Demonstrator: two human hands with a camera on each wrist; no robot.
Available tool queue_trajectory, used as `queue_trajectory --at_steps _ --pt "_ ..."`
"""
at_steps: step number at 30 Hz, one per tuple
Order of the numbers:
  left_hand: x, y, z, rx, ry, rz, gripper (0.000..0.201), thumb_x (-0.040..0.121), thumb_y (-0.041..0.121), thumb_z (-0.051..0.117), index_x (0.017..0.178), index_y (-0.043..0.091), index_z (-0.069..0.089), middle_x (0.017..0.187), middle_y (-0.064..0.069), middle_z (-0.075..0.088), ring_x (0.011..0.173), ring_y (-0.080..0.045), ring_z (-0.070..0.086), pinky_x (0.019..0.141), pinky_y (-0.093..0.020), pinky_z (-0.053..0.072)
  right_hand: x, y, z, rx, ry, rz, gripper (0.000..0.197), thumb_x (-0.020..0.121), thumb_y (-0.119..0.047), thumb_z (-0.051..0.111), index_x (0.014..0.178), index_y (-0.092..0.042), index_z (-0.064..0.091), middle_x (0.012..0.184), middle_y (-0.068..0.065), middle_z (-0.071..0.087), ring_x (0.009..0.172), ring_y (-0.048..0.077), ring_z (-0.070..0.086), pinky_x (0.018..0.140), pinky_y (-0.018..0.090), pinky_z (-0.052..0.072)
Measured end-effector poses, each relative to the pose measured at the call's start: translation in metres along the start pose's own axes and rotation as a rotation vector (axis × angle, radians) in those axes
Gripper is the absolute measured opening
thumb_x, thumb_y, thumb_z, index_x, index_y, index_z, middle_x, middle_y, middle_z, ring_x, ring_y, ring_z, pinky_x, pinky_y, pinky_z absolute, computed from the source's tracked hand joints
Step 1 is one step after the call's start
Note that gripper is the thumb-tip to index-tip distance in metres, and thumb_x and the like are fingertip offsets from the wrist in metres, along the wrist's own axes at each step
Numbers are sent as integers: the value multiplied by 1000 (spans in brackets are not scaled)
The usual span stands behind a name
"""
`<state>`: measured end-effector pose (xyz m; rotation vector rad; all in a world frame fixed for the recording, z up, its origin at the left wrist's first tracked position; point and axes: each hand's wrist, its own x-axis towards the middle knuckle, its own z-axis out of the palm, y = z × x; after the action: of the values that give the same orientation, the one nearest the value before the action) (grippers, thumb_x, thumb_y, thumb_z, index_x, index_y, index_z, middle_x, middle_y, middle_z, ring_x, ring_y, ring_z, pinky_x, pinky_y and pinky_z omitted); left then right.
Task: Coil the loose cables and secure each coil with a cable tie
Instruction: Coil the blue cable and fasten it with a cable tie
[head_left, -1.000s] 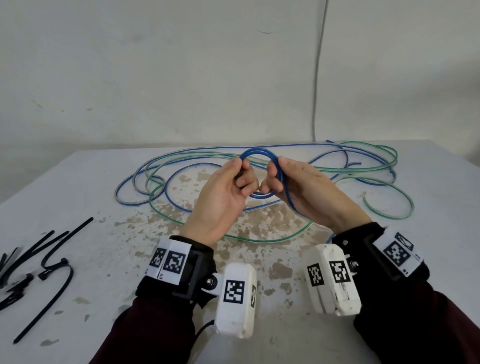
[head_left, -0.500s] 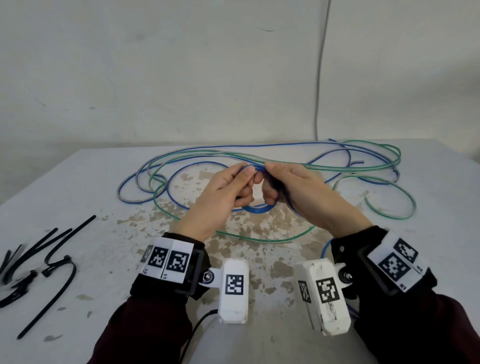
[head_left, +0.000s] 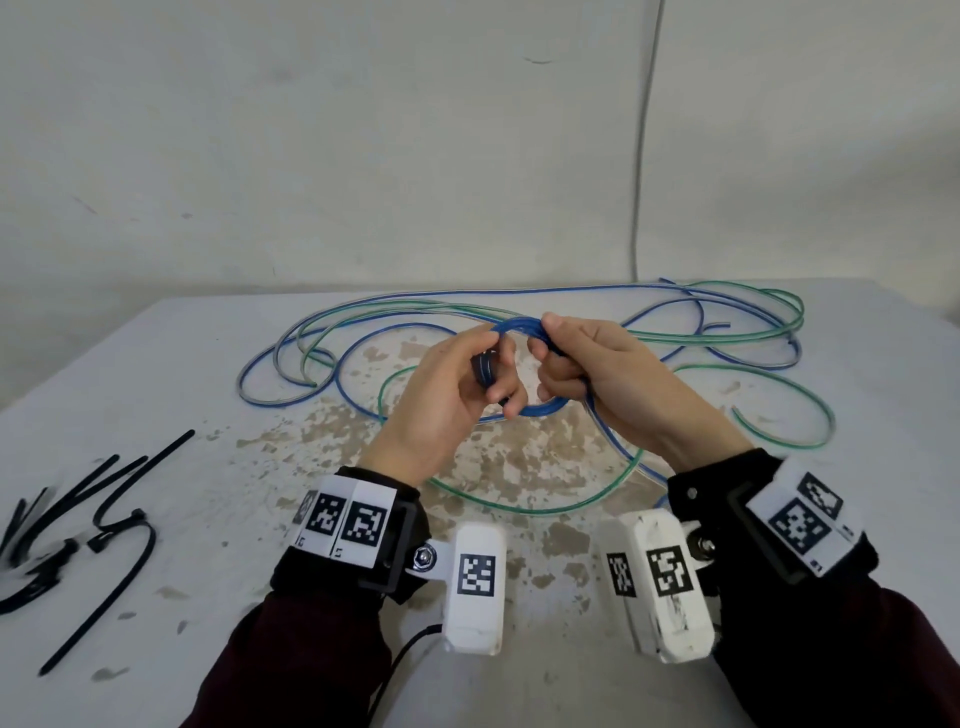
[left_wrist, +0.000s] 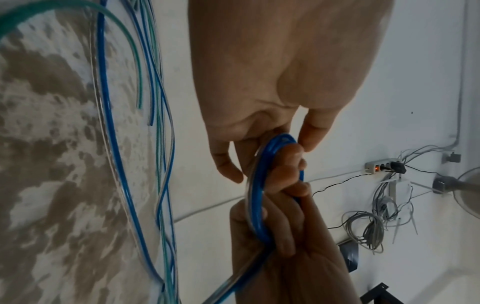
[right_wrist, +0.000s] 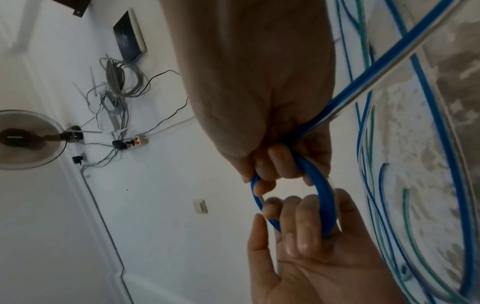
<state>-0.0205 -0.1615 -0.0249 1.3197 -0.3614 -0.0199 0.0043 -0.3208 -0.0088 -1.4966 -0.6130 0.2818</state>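
Note:
A small coil of blue cable (head_left: 546, 410) is held above the table between both hands. My left hand (head_left: 493, 364) grips its left side, with fingers hooked through the loop (right_wrist: 306, 226). My right hand (head_left: 545, 358) grips the right side, its fingers curled round the strands (left_wrist: 285, 185). The blue cable's loose length (right_wrist: 389, 53) runs from under the right palm to the table, where it lies tangled with a green cable (head_left: 519, 508). Several black cable ties (head_left: 104, 525) lie at the table's left edge, away from both hands.
The white table (head_left: 208, 395) has worn brown patches in the middle. Loose cable loops spread across its far half up to the wall. A grey cord (head_left: 644, 156) hangs down the wall behind. The near table edge lies below my wrists.
Both hands have turned the small blue coil between them and shifted their grips on it. The loose blue and green loops on the table have shifted a little.

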Motion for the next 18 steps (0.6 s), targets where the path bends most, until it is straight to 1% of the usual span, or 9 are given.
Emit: queue_trajectory --at_steps 2,4,7,9,11,13,14,16,18 --pt "-1 0 0 40 -25 4 30 99 20 33 77 6 47 58 0 51 50 -21 38 54 -25 41 -1 0 2 -49 -13 -8 35 103 -23 31 76 -8 46 51 -12 25 47 8 23 60 24 38" --pt "-2 0 0 76 -33 19 31 96 20 41 72 6 52 67 -21 47 47 -19 41 52 -25 43 -1 1 3 -110 -14 -9 36 103 -22 33 72 -10 47 50 -11 26 47 10 23 55 22 36" --pt "-3 -2 -3 97 -65 22 34 94 22 46 64 14 60 78 -35 36 44 -16 45 53 -26 44 -1 1 2 -221 -1 -6 38 103 -24 35 70 -12 50 51 -9 28 47 11 25 51 20 34" --pt "-3 -3 -4 126 -78 39 31 96 23 45 71 11 59 75 -31 34 46 -15 40 53 -25 42 -2 2 1 -256 12 1 38 103 -25 36 70 -12 51 51 -8 29 47 11 26 52 20 33" --pt "-3 -2 -4 195 -73 65 29 98 22 42 76 8 55 61 -17 29 48 -15 28 51 -21 33 -1 3 1 -199 11 17 39 103 -25 34 73 -9 53 50 -7 31 47 11 27 52 21 33" --pt "-2 -2 -4 240 -51 82 27 98 22 41 78 6 49 54 5 31 49 -14 20 50 -25 20 -1 1 0 -108 -18 51 42 103 -23 31 79 -4 58 51 -2 43 48 13 41 55 22 40" --pt "-2 -3 -4 242 -30 92 27 97 24 42 77 7 48 54 8 31 49 -12 19 52 -28 18 -2 1 -2 -66 -36 74 44 104 -23 30 81 -2 61 56 4 53 54 17 52 61 23 46" --pt "-2 -3 -2 215 28 110 26 93 29 45 75 10 45 56 8 28 50 -10 20 54 -27 18 -3 1 -9 -24 -80 109 47 104 -24 29 86 -2 66 71 14 67 73 21 64 75 24 51" --pt "-2 -3 0 187 66 123 25 91 31 47 75 12 45 57 6 26 51 -11 21 54 -27 20 -3 1 -13 -2 -118 89 45 103 -26 30 88 -3 66 78 13 69 82 22 66 83 26 50"
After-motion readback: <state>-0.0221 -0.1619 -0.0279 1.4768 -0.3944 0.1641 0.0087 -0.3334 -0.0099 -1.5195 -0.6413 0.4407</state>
